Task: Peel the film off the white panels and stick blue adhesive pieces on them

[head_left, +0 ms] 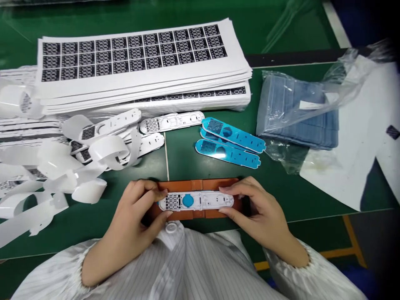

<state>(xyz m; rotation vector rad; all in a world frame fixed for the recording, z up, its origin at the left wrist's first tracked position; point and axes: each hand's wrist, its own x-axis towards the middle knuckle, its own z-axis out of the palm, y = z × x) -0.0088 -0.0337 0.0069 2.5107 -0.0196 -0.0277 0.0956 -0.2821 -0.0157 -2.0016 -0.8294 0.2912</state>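
A long white panel [215, 200] with black digit windows and a round hole showing blue lies in an orange-brown fixture [196, 183] at the table's front edge. My left hand [140, 206] pinches the panel's left end between thumb and index finger. At the opposite end, my right hand [258, 204] grips the panel the same way, thumb on the near edge and fingers on the far edge. Several blue strips [231, 156] of similar outline lie just beyond the fixture. What sits beneath the panel is mostly hidden.
Stacked printed sheets [140, 75] lie at the back left. Curled white backing strips [50, 162] and loose white panels [171, 121] are heaped at the left. A plastic bag of blue-grey pieces [296, 112] lies at the right, beside white paper [346, 166].
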